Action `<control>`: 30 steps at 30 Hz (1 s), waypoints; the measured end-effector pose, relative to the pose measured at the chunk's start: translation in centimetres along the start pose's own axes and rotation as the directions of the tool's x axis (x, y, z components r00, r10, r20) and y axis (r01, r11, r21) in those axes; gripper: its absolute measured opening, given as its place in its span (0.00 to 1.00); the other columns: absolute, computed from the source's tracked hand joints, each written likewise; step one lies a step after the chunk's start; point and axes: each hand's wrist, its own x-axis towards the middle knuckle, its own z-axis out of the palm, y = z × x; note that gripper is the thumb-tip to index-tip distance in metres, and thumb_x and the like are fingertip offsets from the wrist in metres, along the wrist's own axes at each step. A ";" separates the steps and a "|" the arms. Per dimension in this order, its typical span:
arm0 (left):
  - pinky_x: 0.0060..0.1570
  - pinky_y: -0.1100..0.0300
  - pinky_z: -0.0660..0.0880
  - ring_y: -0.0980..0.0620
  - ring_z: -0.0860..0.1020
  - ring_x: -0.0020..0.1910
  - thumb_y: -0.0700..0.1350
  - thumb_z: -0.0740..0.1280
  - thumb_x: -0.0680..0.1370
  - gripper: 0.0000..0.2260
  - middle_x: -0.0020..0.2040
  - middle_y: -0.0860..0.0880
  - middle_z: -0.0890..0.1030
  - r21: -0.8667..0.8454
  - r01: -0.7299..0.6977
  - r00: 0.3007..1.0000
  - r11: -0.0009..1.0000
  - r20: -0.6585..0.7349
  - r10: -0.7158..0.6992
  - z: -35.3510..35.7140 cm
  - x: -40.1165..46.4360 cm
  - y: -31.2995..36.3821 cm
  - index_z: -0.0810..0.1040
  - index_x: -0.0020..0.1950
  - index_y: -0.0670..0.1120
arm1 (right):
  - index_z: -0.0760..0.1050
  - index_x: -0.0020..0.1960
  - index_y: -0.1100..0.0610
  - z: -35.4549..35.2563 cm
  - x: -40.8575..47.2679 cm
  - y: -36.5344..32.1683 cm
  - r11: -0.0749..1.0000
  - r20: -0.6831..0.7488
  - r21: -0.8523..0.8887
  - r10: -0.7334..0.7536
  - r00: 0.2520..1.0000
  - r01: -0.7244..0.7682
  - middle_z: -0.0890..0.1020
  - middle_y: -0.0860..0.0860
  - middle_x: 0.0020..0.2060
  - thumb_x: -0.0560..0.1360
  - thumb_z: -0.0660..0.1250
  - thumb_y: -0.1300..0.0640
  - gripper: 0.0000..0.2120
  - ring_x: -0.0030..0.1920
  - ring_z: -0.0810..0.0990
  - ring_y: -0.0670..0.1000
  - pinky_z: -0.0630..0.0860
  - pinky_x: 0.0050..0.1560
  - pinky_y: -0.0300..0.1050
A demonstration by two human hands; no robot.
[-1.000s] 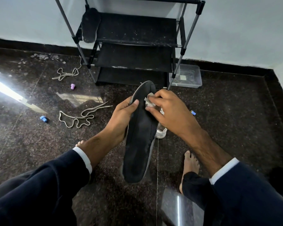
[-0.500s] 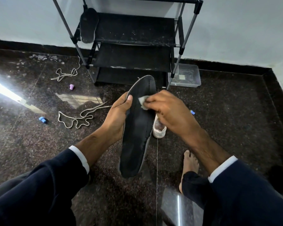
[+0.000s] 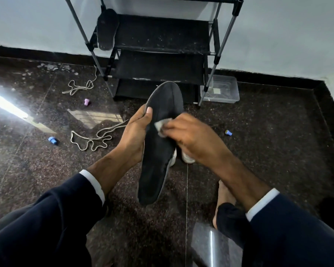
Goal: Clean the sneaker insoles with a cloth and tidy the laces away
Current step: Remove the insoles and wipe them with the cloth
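Note:
My left hand (image 3: 134, 135) grips a dark insole (image 3: 158, 151) by its left edge and holds it upright over the floor. A small white cloth (image 3: 161, 125) is pinched in my right hand (image 3: 189, 137) and pressed against the insole's upper middle. A second dark insole (image 3: 106, 28) leans against the left post of the shoe rack (image 3: 162, 56). Two pale laces lie loose on the floor, one lace (image 3: 93, 138) left of my hands, the other lace (image 3: 79, 87) further back. A white sneaker (image 3: 188, 159) shows partly behind my right hand.
A clear plastic box (image 3: 220, 89) stands right of the rack. Small caps lie about: a purple cap (image 3: 86, 101), a blue cap (image 3: 53, 141) on the left, another blue cap (image 3: 228, 133) on the right. My bare foot (image 3: 225, 195) rests on the dark stone floor.
My right hand has slid the cloth down the insole from near its toe to its upper middle. The insole has shifted slightly in my left hand.

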 end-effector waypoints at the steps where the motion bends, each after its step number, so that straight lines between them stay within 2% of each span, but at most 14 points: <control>1: 0.57 0.49 0.80 0.46 0.83 0.52 0.44 0.55 0.86 0.13 0.59 0.39 0.82 -0.003 0.003 1.000 1.000 0.024 -0.003 0.2 -0.1 -0.1 0.74 0.65 0.42 | 0.82 0.59 0.61 -0.3 0.0 0.8 0.998 -0.061 0.001 0.059 0.996 -0.059 0.83 0.53 0.55 0.72 0.74 0.68 0.17 0.54 0.79 0.55 0.82 0.48 0.53; 4: 0.56 0.51 0.81 0.47 0.83 0.51 0.43 0.55 0.87 0.12 0.57 0.40 0.82 0.015 -0.013 0.999 1.000 0.045 0.012 0.3 -0.2 -0.2 0.74 0.64 0.42 | 0.83 0.60 0.61 -0.6 0.0 1.6 0.992 -0.128 0.010 0.128 0.983 -0.128 0.84 0.52 0.54 0.74 0.73 0.67 0.15 0.53 0.79 0.56 0.82 0.49 0.55; 8: 0.56 0.50 0.82 0.45 0.82 0.56 0.44 0.55 0.87 0.14 0.64 0.38 0.81 0.002 -0.035 0.998 0.999 -0.048 0.035 -0.3 0.1 0.3 0.73 0.69 0.41 | 0.83 0.57 0.60 0.5 0.1 -1.2 0.999 0.025 0.018 -0.034 0.999 0.033 0.82 0.53 0.53 0.71 0.74 0.68 0.16 0.53 0.77 0.55 0.81 0.44 0.53; 11: 0.51 0.54 0.82 0.46 0.83 0.58 0.45 0.56 0.87 0.15 0.64 0.40 0.81 0.005 -0.044 0.994 0.999 -0.103 0.045 -0.6 0.4 0.4 0.73 0.70 0.43 | 0.82 0.55 0.60 1.1 0.2 -2.7 0.991 0.136 0.033 -0.133 0.982 0.130 0.81 0.52 0.52 0.73 0.70 0.69 0.12 0.54 0.74 0.54 0.80 0.43 0.52; 14: 0.52 0.52 0.83 0.45 0.83 0.56 0.45 0.56 0.87 0.15 0.63 0.40 0.82 -0.019 -0.016 0.997 1.000 -0.075 0.014 -0.3 0.2 0.3 0.73 0.70 0.42 | 0.82 0.57 0.61 0.4 0.2 -1.4 0.998 0.065 0.004 -0.062 0.996 0.062 0.82 0.53 0.54 0.71 0.73 0.68 0.15 0.55 0.77 0.56 0.81 0.42 0.55; 16: 0.56 0.49 0.82 0.45 0.83 0.55 0.44 0.55 0.87 0.16 0.62 0.39 0.81 -0.005 -0.008 0.999 1.000 -0.038 0.008 0.2 0.0 0.1 0.71 0.71 0.41 | 0.82 0.59 0.61 -0.4 0.2 0.3 0.999 -0.038 -0.015 0.047 0.998 -0.047 0.83 0.53 0.54 0.70 0.74 0.68 0.18 0.54 0.79 0.56 0.82 0.44 0.56; 18: 0.61 0.46 0.79 0.44 0.81 0.57 0.44 0.54 0.87 0.16 0.64 0.38 0.80 0.018 -0.010 1.000 1.000 -0.006 0.010 0.4 -0.1 -0.2 0.71 0.71 0.40 | 0.83 0.60 0.61 -0.7 0.1 1.6 0.992 -0.104 -0.014 0.119 0.987 -0.122 0.84 0.53 0.53 0.72 0.74 0.68 0.17 0.52 0.79 0.57 0.81 0.47 0.55; 21: 0.59 0.48 0.79 0.45 0.82 0.55 0.44 0.55 0.87 0.15 0.60 0.38 0.81 0.029 -0.015 1.000 0.999 0.012 0.015 0.1 -0.1 -0.2 0.72 0.69 0.39 | 0.83 0.59 0.61 -0.1 0.1 0.8 0.996 -0.100 -0.013 0.091 0.991 -0.093 0.83 0.52 0.53 0.73 0.73 0.67 0.15 0.52 0.78 0.55 0.81 0.47 0.54; 26: 0.47 0.58 0.81 0.49 0.82 0.47 0.44 0.56 0.86 0.12 0.52 0.40 0.82 0.050 0.035 0.999 0.998 0.017 -0.036 0.0 -0.3 -0.9 0.77 0.63 0.43 | 0.82 0.54 0.61 1.1 0.5 -2.0 0.997 0.061 0.000 -0.081 0.995 0.081 0.82 0.53 0.52 0.74 0.71 0.66 0.09 0.52 0.75 0.54 0.80 0.43 0.53; 28: 0.49 0.56 0.80 0.47 0.80 0.48 0.45 0.56 0.86 0.12 0.53 0.38 0.79 0.035 0.058 0.997 0.998 0.042 -0.059 0.3 -0.4 -1.4 0.76 0.64 0.42 | 0.83 0.55 0.61 0.7 0.5 -1.1 0.999 0.001 -0.005 -0.049 0.999 0.049 0.82 0.53 0.52 0.77 0.66 0.63 0.10 0.52 0.77 0.55 0.80 0.43 0.53; 30: 0.52 0.54 0.81 0.46 0.81 0.51 0.44 0.56 0.86 0.14 0.54 0.39 0.80 0.003 0.076 0.995 0.997 0.070 -0.076 0.6 -0.5 -1.6 0.75 0.67 0.40 | 0.83 0.58 0.61 0.0 0.4 -0.2 1.000 -0.083 -0.012 0.021 0.996 -0.022 0.83 0.53 0.53 0.78 0.62 0.60 0.14 0.52 0.78 0.56 0.81 0.46 0.53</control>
